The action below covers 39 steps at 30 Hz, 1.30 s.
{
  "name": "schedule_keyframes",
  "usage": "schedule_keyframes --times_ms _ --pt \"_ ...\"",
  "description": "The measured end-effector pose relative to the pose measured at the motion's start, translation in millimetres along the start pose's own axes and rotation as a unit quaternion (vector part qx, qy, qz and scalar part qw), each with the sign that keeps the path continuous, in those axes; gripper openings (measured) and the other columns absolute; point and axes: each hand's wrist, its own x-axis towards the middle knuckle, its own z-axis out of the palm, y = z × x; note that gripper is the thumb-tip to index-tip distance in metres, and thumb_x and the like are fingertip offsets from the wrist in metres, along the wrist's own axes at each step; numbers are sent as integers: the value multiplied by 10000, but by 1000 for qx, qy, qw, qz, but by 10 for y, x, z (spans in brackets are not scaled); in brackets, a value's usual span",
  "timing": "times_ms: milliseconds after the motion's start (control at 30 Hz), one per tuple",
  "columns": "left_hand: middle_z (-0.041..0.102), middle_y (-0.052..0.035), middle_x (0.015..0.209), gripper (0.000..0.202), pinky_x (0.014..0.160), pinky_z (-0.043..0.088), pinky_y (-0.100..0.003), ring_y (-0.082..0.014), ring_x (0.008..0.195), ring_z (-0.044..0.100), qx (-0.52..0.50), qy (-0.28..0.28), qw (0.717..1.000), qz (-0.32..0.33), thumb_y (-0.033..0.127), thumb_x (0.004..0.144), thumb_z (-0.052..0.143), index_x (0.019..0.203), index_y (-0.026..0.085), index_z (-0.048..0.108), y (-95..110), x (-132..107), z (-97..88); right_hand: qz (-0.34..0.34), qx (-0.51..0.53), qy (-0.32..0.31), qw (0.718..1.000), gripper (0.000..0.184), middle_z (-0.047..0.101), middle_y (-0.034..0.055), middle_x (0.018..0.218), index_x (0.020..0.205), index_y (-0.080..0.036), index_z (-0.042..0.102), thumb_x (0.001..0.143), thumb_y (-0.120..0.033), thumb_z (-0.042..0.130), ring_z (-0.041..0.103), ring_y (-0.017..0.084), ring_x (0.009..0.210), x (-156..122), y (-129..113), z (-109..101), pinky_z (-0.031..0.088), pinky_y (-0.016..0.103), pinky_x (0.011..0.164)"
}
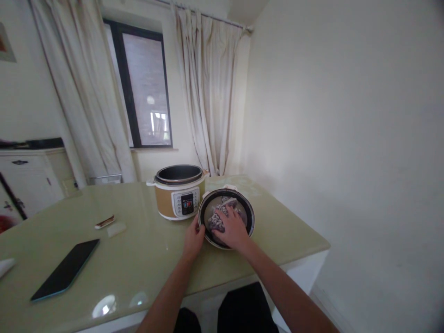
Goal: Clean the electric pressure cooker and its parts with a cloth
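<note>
The round lid [249,209] of a pressure cooker is tilted up on the table, its metal inside facing me. My left hand [193,236] grips the lid's left rim. Under my right hand [233,226] a patterned grey-and-white cloth [218,218] is pressed against the inside of the lid, with the fingers bent over it. Just behind and left of the lid stands the white-and-gold electric pressure cooker [165,200], uncovered, with a dark inner pot [179,173] and a button panel on its front.
On the glossy green table [138,259] a dark tablet [66,269] lies at the left. Behind it are a small red-and-white object [105,222] and a pale flat piece [117,229]. A wall [329,138] rises along the right; curtains [208,92] hang behind.
</note>
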Motion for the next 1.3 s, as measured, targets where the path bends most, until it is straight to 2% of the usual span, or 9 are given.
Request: schedule_keyframes --times_ms 233,433,600,733,833,933,1133,1200,1300 --pt "784 -87 1276 590 1009 582 -379 -230 1089 751 20 1 1000 -6 223 913 507 1491 151 600 -47 1 -17 2 55 19 998 648 667 119 1399 1442 -255 624 835 -421 779 649 295 1237 666 -203 15 493 401 1079" --pt "701 -97 1445 522 1186 483 -424 -240 1371 634 23 14 1000 -8 221 973 467 1474 186 611 -112 17 -2 -112 99 -47 988 522 778 57 1260 1314 -274 742 806 -393 773 711 279 1157 509 -82 94 507 374 1063" --pt "628 -79 1540 545 1252 411 -418 -209 1447 566 11 19 1000 3 231 1009 406 1532 191 551 -110 19 37 -169 99 -116 974 470 801 33 1137 1202 -300 808 747 -417 818 719 284 1094 323 216 -148 506 378 1039" --pt "630 -95 1535 551 1262 399 -432 -222 1452 562 0 20 1000 5 227 999 417 1529 175 559 -117 19 48 -150 41 -134 979 560 764 64 1166 1209 -303 802 694 -506 884 693 308 1102 294 466 -369 508 416 1032" --pt "617 -98 1550 545 1277 378 -453 -238 1476 538 -16 13 1000 10 244 998 440 1524 178 570 -133 26 48 -133 0 -109 985 557 725 98 1242 1279 -267 761 751 -412 866 660 315 1165 352 550 -421 487 431 1075" --pt "586 -94 1583 557 1285 362 -449 -235 1505 504 -13 6 1000 5 262 1005 431 1542 174 549 -161 36 54 -93 -24 -62 993 489 708 106 1253 1325 -252 718 852 -359 783 642 303 1185 482 428 -321 469 415 1087" --pt "611 -77 1559 584 1268 390 -428 -220 1476 537 14 5 1000 16 233 975 443 1549 200 542 -275 48 52 -17 -39 18 999 494 652 128 1278 1381 -263 643 929 -459 675 603 320 1196 711 -231 116 471 445 1048" --pt "623 -90 1543 586 1253 411 -439 -230 1463 551 18 6 1000 7 227 971 439 1548 196 537 -307 47 41 -38 -55 4 998 547 619 137 1311 1376 -289 647 895 -546 692 578 349 1214 658 -348 189 469 497 1044" --pt "620 -108 1540 586 1246 418 -446 -237 1452 559 15 4 1000 -4 221 972 432 1550 189 521 -306 42 26 -121 -64 -54 989 597 612 121 1322 1373 -322 656 842 -581 739 565 353 1216 451 -298 147 462 521 1054"
